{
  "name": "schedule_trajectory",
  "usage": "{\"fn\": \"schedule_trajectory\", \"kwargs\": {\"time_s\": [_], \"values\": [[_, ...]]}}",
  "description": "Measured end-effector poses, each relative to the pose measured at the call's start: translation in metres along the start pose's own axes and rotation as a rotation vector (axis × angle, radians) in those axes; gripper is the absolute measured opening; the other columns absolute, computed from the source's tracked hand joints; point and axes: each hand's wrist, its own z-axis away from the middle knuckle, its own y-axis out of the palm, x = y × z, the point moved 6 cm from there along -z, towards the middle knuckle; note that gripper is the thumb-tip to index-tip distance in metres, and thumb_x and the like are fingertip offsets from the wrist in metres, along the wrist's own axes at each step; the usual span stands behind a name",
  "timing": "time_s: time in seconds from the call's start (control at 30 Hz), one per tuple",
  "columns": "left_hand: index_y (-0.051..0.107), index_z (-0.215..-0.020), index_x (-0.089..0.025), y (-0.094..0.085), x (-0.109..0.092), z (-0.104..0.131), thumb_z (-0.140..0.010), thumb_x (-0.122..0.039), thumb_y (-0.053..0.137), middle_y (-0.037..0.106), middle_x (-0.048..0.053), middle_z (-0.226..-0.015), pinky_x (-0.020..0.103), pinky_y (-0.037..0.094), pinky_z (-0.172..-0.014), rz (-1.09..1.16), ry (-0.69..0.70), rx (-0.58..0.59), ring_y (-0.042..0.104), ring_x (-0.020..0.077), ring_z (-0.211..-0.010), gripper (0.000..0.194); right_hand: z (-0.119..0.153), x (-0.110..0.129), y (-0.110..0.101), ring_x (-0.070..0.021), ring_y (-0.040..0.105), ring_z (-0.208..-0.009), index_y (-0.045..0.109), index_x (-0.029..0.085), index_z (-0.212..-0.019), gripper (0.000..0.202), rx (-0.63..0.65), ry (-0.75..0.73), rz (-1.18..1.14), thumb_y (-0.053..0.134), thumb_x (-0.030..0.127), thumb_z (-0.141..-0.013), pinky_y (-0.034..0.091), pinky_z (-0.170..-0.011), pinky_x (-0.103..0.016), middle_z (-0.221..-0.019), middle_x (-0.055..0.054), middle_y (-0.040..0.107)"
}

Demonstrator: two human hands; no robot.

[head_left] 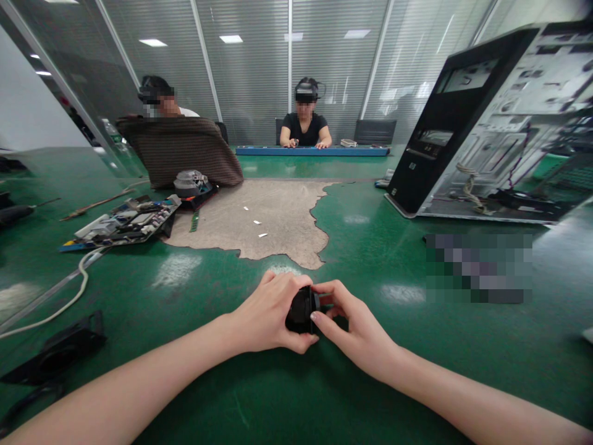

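Note:
A small black boxy part (pixel 299 314) with a dark grey piece on its right side is held low above the green table, in the middle of the head view. My left hand (pixel 267 310) curls round it from the left, thumb below and fingers over the top. From the right, the fingertips and thumb of my right hand (pixel 356 324) grip its grey side. Fingers hide much of the part, so its exact kind cannot be made out.
An opened computer case (pixel 419 142) stands at right, near a pixelated flat item (pixel 477 269). At left lie a circuit board (pixel 127 222), a CPU cooler (pixel 192 183), a white cable (pixel 83 272) and a black bracket (pixel 55 352). Two people sit across the green table (pixel 204 383).

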Motion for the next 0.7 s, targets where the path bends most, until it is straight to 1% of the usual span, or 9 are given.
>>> {"fn": "schedule_trajectory", "kwargs": {"time_s": [0.07, 0.13, 0.23, 0.3, 0.4, 0.47, 0.57, 0.63, 0.7], "values": [[0.028, -0.11, -0.022, 0.0, 0.0, 0.0, -0.061, -0.038, 0.06, 0.052, 0.004, -0.096, 0.035, 0.03, -0.076, -0.005, 0.002, -0.004, 0.052, 0.0224, -0.086, 0.06, 0.001, 0.003, -0.001, -0.0157, 0.056, -0.085, 0.045, 0.02, -0.103, 0.025, -0.007, -0.036, -0.004, 0.05, 0.015, -0.08, 0.051, -0.066, -0.028, -0.096, -0.005, 0.055], [0.028, -0.11, -0.022, 0.0, -0.001, 0.0, -0.061, -0.037, 0.059, 0.052, 0.004, -0.095, 0.035, 0.031, -0.075, -0.003, 0.003, -0.008, 0.052, 0.022, -0.085, 0.06, 0.002, 0.008, -0.003, -0.0168, 0.054, -0.09, 0.047, 0.021, -0.101, 0.025, -0.031, -0.108, 0.016, 0.052, 0.013, -0.077, 0.051, -0.069, -0.029, -0.103, -0.006, 0.052], [0.028, -0.111, -0.022, -0.001, -0.001, 0.0, -0.061, -0.036, 0.06, 0.052, 0.004, -0.098, 0.035, 0.03, -0.077, 0.003, 0.006, -0.014, 0.051, 0.0221, -0.087, 0.061, 0.002, 0.013, -0.004, -0.0174, 0.052, -0.093, 0.049, 0.022, -0.096, 0.02, -0.06, -0.167, 0.023, 0.052, 0.013, -0.078, 0.05, -0.07, -0.029, -0.106, -0.006, 0.05], [0.027, -0.111, -0.022, -0.002, -0.001, 0.0, -0.06, -0.037, 0.06, 0.052, 0.004, -0.098, 0.035, 0.03, -0.077, 0.005, 0.006, -0.011, 0.051, 0.0224, -0.088, 0.062, 0.001, 0.011, -0.004, -0.0169, 0.052, -0.092, 0.048, 0.022, -0.095, 0.019, -0.071, -0.153, -0.008, 0.051, 0.013, -0.079, 0.051, -0.067, -0.028, -0.103, -0.006, 0.05], [0.028, -0.11, -0.022, -0.001, -0.001, 0.0, -0.061, -0.037, 0.06, 0.052, 0.003, -0.095, 0.035, 0.03, -0.076, 0.002, 0.001, 0.002, 0.051, 0.0224, -0.087, 0.061, -0.001, 0.005, -0.004, -0.0162, 0.054, -0.089, 0.046, 0.022, -0.102, 0.028, -0.07, -0.084, -0.041, 0.052, 0.012, -0.077, 0.051, -0.065, -0.026, -0.103, -0.006, 0.051], [0.027, -0.11, -0.022, -0.001, -0.001, 0.0, -0.061, -0.037, 0.061, 0.052, 0.003, -0.094, 0.035, 0.03, -0.076, 0.0, -0.002, 0.01, 0.051, 0.0225, -0.087, 0.061, -0.002, 0.001, -0.002, -0.0158, 0.055, -0.086, 0.044, 0.021, -0.106, 0.031, -0.043, -0.016, -0.04, 0.053, 0.013, -0.077, 0.051, -0.064, -0.027, -0.101, -0.006, 0.053], [0.027, -0.109, -0.022, -0.001, -0.001, 0.0, -0.061, -0.038, 0.061, 0.051, 0.004, -0.095, 0.035, 0.03, -0.076, -0.005, 0.0, 0.015, 0.051, 0.0227, -0.087, 0.061, -0.002, -0.002, 0.0, -0.0154, 0.057, -0.084, 0.045, 0.02, -0.103, 0.026, 0.006, 0.045, -0.044, 0.052, 0.014, -0.078, 0.05, -0.064, -0.027, -0.095, -0.005, 0.056], [0.028, -0.109, -0.021, -0.001, -0.001, 0.0, -0.061, -0.039, 0.06, 0.051, 0.004, -0.094, 0.035, 0.03, -0.076, -0.01, 0.001, 0.011, 0.051, 0.0227, -0.086, 0.061, -0.001, 0.0, 0.0, -0.0156, 0.056, -0.085, 0.045, 0.02, -0.102, 0.026, 0.008, 0.018, -0.058, 0.052, 0.013, -0.078, 0.05, -0.064, -0.027, -0.094, -0.004, 0.056], [0.027, -0.109, -0.021, -0.001, -0.001, 0.0, -0.062, -0.039, 0.06, 0.051, 0.004, -0.094, 0.035, 0.03, -0.075, -0.01, 0.005, 0.003, 0.051, 0.0225, -0.086, 0.06, 0.0, 0.004, -0.002, -0.016, 0.055, -0.088, 0.046, 0.021, -0.101, 0.027, -0.014, -0.049, -0.057, 0.053, 0.012, -0.077, 0.05, -0.065, -0.027, -0.099, -0.004, 0.054]]}}
